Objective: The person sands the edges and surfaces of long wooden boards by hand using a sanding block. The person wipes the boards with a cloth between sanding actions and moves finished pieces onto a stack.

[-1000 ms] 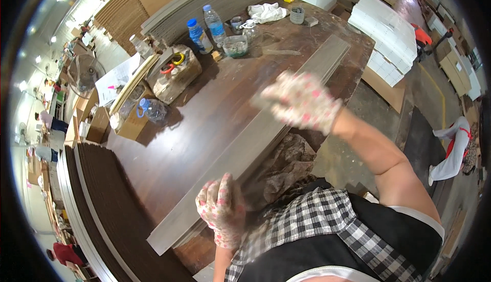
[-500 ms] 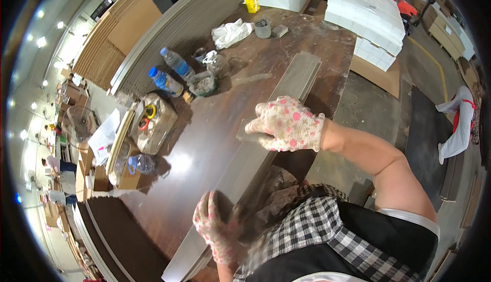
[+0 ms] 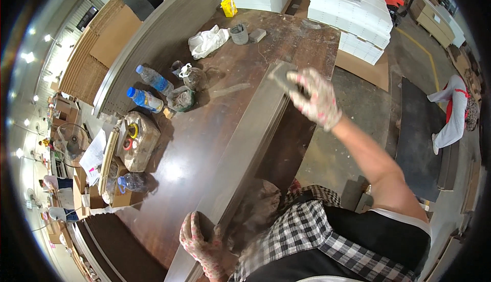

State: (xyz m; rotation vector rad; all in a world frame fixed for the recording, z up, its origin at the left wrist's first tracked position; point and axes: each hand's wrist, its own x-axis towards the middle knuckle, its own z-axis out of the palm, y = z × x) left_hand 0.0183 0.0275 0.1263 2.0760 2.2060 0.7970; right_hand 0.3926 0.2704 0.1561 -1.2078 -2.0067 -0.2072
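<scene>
A long grey board (image 3: 240, 154) lies lengthwise along the right side of a dark brown workbench (image 3: 199, 128). My right hand (image 3: 317, 98), in a speckled pink work glove, reaches out and grips the board's far end. My left hand (image 3: 202, 241), gloved the same way, holds the board's near end by my body. A crumpled brownish rag (image 3: 258, 208) lies between the board and my checked shirt.
Two blue-capped water bottles (image 3: 148, 90), small bags, a white cloth (image 3: 207, 41), a grey cup (image 3: 239, 34) and a yellow box (image 3: 228, 7) sit on the bench's far left. Stacks of white panels (image 3: 353, 13) stand beyond. Another person (image 3: 452, 113) stands at right.
My right hand has slid along the board from its middle to its far end. My head has turned, shifting the bench in view. My left hand stays on the near end.
</scene>
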